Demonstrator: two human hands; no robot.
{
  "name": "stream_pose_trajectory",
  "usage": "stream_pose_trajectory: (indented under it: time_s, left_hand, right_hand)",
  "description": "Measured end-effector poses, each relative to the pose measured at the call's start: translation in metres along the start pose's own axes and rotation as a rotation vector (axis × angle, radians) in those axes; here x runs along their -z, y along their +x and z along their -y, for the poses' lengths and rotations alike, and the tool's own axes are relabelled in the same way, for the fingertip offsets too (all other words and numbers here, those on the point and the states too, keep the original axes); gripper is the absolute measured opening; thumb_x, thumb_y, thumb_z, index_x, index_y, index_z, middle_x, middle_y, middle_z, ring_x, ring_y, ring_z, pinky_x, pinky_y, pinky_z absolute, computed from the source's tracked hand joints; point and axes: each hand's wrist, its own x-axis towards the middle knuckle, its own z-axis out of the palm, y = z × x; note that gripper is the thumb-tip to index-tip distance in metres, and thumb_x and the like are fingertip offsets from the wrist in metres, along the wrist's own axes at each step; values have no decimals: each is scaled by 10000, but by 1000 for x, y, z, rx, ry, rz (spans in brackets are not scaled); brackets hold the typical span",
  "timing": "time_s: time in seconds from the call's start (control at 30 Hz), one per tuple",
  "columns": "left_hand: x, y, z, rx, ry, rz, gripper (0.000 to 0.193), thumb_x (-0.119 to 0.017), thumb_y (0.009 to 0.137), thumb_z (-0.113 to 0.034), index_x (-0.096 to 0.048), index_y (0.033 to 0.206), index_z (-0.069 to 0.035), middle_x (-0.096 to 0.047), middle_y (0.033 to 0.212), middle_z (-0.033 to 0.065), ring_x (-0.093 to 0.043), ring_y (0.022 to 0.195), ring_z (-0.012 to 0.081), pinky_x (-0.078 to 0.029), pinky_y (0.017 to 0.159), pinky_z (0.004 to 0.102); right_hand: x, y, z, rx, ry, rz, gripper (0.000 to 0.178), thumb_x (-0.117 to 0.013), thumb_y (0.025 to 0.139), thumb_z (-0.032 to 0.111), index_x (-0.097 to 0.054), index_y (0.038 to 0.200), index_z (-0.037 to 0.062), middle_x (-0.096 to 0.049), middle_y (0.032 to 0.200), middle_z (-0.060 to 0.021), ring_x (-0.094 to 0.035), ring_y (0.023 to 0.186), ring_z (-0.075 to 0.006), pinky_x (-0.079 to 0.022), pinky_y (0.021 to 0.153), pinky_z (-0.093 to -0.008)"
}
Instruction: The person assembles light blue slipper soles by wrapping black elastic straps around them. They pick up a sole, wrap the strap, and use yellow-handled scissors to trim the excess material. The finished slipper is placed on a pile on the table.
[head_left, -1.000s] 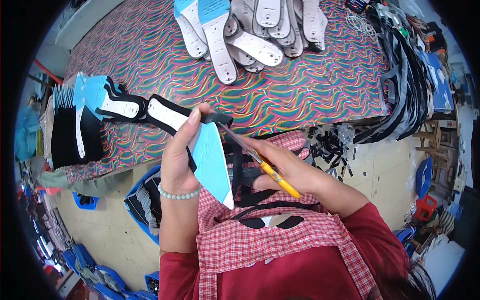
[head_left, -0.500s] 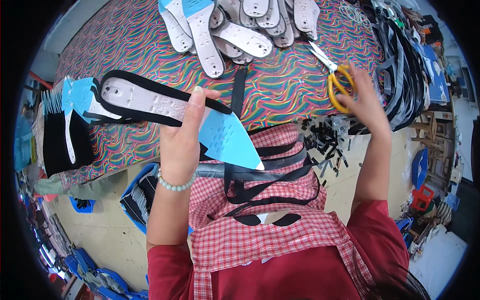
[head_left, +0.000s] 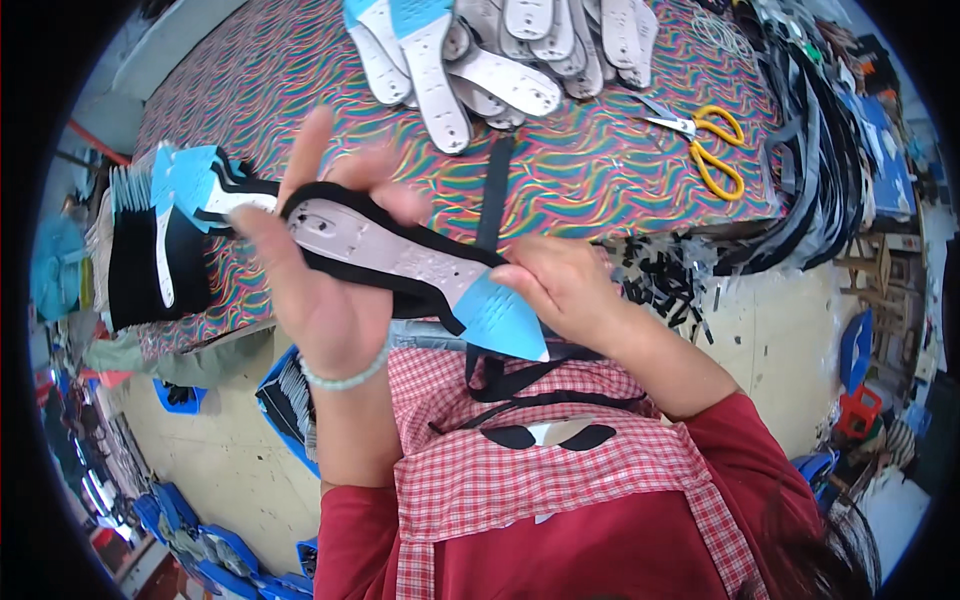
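Observation:
In front of me hangs a shoe insole point(head_left: 400, 252) with a pale heel part, a pointed blue toe and a black strip along its edge. My right hand point(head_left: 572, 292) pinches it at the blue toe, thumb on top. Around the heel end, my left hand point(head_left: 335, 290) is spread, fingers and thumb apart and somewhat blurred; the heel lies between them. Yellow-handled scissors point(head_left: 712, 155) lie with blades parted on the table, beyond my right hand.
Several more insoles point(head_left: 510, 82) are piled at the far side of the patterned table point(head_left: 330, 90). Finished-looking blue-and-black pieces point(head_left: 195, 190) lie at the left. Black strips point(head_left: 815, 170) hang over the right edge, and black scraps point(head_left: 680, 285) litter the area below.
The scissors have left my right hand and lie on the table. That hand has come over to the insole's toe. My left hand has loosened its grip and spread its fingers.

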Motion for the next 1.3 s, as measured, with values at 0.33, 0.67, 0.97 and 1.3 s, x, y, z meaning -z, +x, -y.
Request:
stream_pose_trajectory:
  time_s: [0.33,0.67,0.97,1.3]
  left_hand:
    - [-20,-2,-22,932,-158,456,1148,-800,591,-564,-296,1420,50,-582,710,87,-577,594,157,-462,589,263]
    - [108,22,-87,266,2344,485,741,-727,739,-362,-453,1376,-102,-301,1497,126,-195,1412,340,-139,1129,522]
    - [69,152,70,-44,1632,-224,809,-726,800,-315,-322,1365,100,-502,1273,277,-519,1165,321,-467,895,374]
    - [68,122,-1,417,475,-62,709,-717,780,-120,-336,1366,4,-538,1103,101,-563,989,180,-502,835,337]
  right_hand:
    - [-31,-8,21,-198,794,494,228,-528,948,240,-629,884,45,-592,769,-42,-569,724,-163,-467,659,-303]
    - [-13,68,-46,-195,-545,-203,326,-697,781,365,-637,861,54,-626,829,-95,-608,821,-285,-457,722,-399]
    - [15,76,-20,61,249,-334,189,-482,887,54,-572,1046,5,-647,898,-174,-618,892,-357,-482,799,-406]
    - [4,105,-71,-97,42,-367,173,-512,912,102,-548,1062,24,-647,872,-190,-642,831,-348,-499,717,-403]
